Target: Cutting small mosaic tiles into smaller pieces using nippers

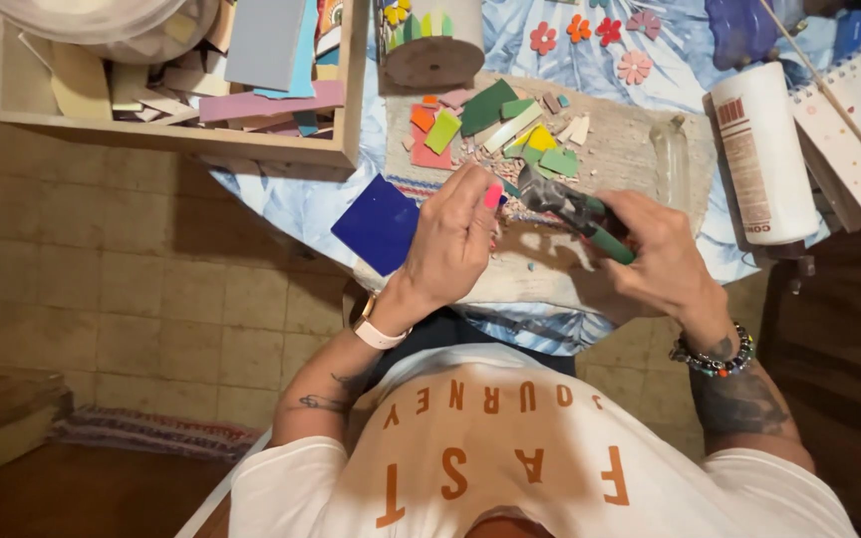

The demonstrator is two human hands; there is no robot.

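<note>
Green-handled nippers (pixel 578 211) are gripped in the right hand (pixel 655 261), fingers wrapped round the handles. A small tile piece, mostly hidden, is pinched in the left hand (pixel 450 244) at the nipper head, above a mat (pixel 630 149) strewn with coloured tile bits (pixel 490 125).

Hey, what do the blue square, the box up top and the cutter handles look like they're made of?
Blue square: probably glazed ceramic tile or glass, flat, even deep colour. Box: pale unfinished wood, plain board walls. Nipper handles in the right hand: green, seemingly a rubber or plastic coating over metal, with grey metal at the head.
</note>
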